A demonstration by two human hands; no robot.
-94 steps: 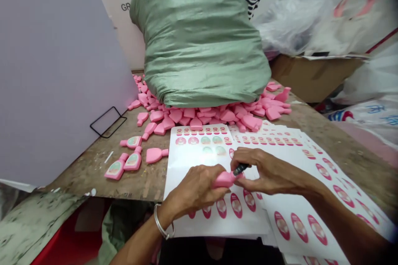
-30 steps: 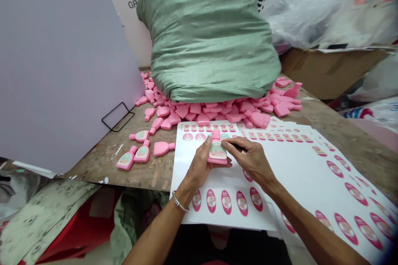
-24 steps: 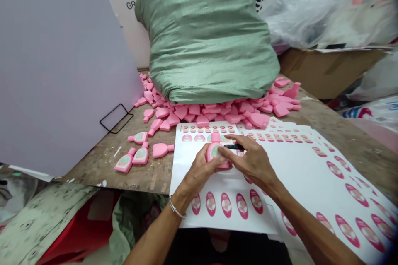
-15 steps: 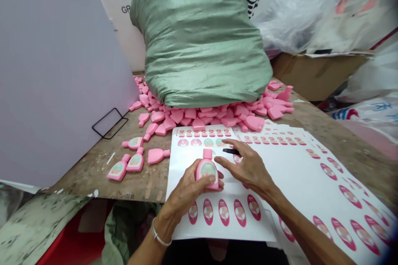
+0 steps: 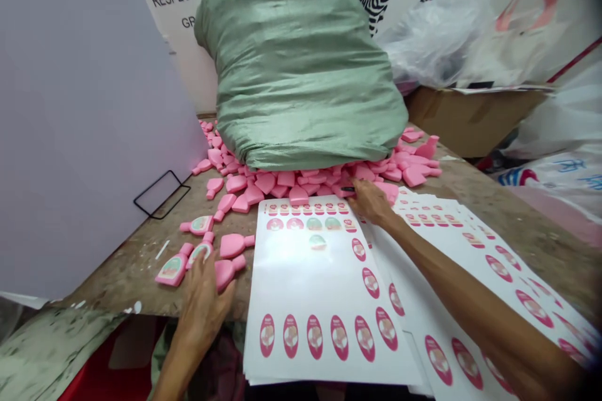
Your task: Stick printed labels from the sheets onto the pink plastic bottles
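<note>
My left hand is low at the table's left front, thumb and fingers around the lower part of a pink toy bottle. Whether that bottle rests fully on the wood, I cannot tell; no label shows on its visible side. Touching or just above a labelled pink bottle are my fingertips. My right hand reaches to the front of the heap of plain pink bottles. A slim black tool sticks out from its fingers, its kind unclear; the fingertips are partly hidden.
A sticker sheet lies in front of me, more sheets fanned to its right. A big green sack stands on the heap. Left are a labelled bottle, a black wire frame and a pale panel. A cardboard box sits back right.
A sticker went onto the bottle and my right hand pressed it. Then my left hand carried the bottle left to the others, and my right hand moved forward to the heap, keeping the black tool.
</note>
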